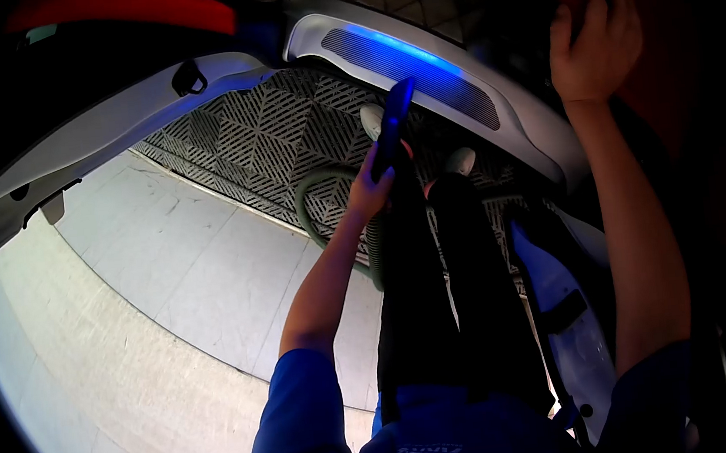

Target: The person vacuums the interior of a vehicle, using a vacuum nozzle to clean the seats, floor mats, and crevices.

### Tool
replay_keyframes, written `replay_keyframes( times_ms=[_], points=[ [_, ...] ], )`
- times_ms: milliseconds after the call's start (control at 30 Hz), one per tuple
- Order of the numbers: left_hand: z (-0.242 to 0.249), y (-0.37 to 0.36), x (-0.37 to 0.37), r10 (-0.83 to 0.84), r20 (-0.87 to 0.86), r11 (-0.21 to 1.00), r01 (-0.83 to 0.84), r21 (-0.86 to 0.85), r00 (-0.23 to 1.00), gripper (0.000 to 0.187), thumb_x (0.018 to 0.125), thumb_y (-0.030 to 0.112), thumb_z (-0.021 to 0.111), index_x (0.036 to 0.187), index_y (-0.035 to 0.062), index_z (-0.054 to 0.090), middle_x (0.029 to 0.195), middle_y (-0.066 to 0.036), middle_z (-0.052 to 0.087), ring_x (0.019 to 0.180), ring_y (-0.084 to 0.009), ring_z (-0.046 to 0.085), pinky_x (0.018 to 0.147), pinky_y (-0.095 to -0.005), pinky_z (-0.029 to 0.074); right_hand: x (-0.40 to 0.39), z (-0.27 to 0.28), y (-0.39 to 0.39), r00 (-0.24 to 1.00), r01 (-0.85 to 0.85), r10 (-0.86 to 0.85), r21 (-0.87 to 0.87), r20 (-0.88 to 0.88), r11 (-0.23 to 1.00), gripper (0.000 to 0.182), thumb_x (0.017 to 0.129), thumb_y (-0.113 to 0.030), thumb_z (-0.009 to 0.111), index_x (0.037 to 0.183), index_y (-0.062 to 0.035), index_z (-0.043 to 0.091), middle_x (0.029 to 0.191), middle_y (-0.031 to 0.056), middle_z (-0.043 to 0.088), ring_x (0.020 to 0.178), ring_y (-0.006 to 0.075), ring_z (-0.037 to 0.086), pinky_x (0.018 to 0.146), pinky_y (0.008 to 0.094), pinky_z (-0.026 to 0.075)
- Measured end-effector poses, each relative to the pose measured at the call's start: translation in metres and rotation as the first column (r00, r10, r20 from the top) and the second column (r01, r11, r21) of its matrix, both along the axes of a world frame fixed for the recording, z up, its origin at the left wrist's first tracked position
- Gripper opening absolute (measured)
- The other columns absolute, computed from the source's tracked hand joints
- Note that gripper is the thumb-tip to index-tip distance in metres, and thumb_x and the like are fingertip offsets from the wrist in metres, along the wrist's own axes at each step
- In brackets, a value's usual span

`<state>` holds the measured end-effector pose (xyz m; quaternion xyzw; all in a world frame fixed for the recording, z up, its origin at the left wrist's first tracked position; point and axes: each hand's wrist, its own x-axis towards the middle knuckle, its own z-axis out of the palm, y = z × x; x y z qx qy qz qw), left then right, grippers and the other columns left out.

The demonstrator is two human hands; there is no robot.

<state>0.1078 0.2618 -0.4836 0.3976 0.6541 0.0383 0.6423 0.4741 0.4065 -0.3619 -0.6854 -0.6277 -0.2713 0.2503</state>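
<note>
My left hand (pixel 372 189) is wrapped around the dark handle of a vacuum nozzle (pixel 396 118). The nozzle's flattened tip points up at the car's door sill (pixel 509 112), close to the ribbed sill plate (pixel 414 73), which is lit by a blue glow. A grey-green corrugated hose (pixel 304 202) loops beside that hand and runs down behind my legs. Higher up on the right, my right hand (pixel 600 51) is open with fingers spread, holding nothing. It overlaps a dark reddish part of the car.
An open car door (pixel 150 98) with a latch spans the upper left, and another door edge (pixel 580 345) stands at the lower right. Patterned floor grating (pixel 258 132) lies under my shoes (pixel 460 162). Pale floor tiles (pixel 200 260) extend to the left.
</note>
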Motion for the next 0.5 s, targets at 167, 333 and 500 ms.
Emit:
replay_keyframes(
  times_ms=[167, 333, 500],
  points=[
    [-0.028, 0.045, -0.016, 0.279, -0.059, 0.96, -0.277, 0.044, 0.958, 0.074, 0.094, 0.024, 0.062, 0.155, 0.0212, 0.021, 0.1, -0.012, 0.066, 0.072, -0.0192, 0.065, 0.063, -0.0337, 0.055, -0.016, 0.019, -0.006, 0.998, 0.042, -0.047, -0.104, -0.038, 0.994, 0.05, 0.086, -0.024, 0.051, 0.133, -0.0073, 0.052, 0.141, 0.0204, 0.046, 0.131, 0.042, 0.04, 0.11, 0.0516, 0.029],
    [-0.021, -0.011, 0.021, -0.163, -0.225, 0.979, 0.185, 0.08, 0.961, 0.077, 0.094, 0.031, 0.06, 0.155, 0.0304, 0.013, 0.091, -0.021, 0.07, 0.068, -0.0327, 0.069, 0.062, -0.0432, 0.058, -0.014, 0.016, -0.004, 0.998, 0.042, -0.046, -0.1, -0.039, 0.994, 0.048, 0.086, -0.024, 0.051, 0.131, -0.0066, 0.053, 0.14, 0.0212, 0.047, 0.13, 0.0424, 0.041, 0.11, 0.0519, 0.029],
    [-0.007, -0.05, 0.042, -0.565, -0.147, 0.819, 0.573, 0.022, 0.812, 0.081, 0.09, 0.027, 0.065, 0.155, 0.0302, 0.016, 0.106, -0.025, 0.068, 0.096, -0.0416, 0.067, 0.088, -0.048, 0.053, -0.014, 0.018, -0.005, 0.997, 0.053, -0.059, -0.12, -0.045, 0.991, 0.048, 0.086, -0.024, 0.051, 0.13, -0.0062, 0.053, 0.139, 0.0214, 0.047, 0.129, 0.0424, 0.042, 0.109, 0.0519, 0.03]
  ],
)
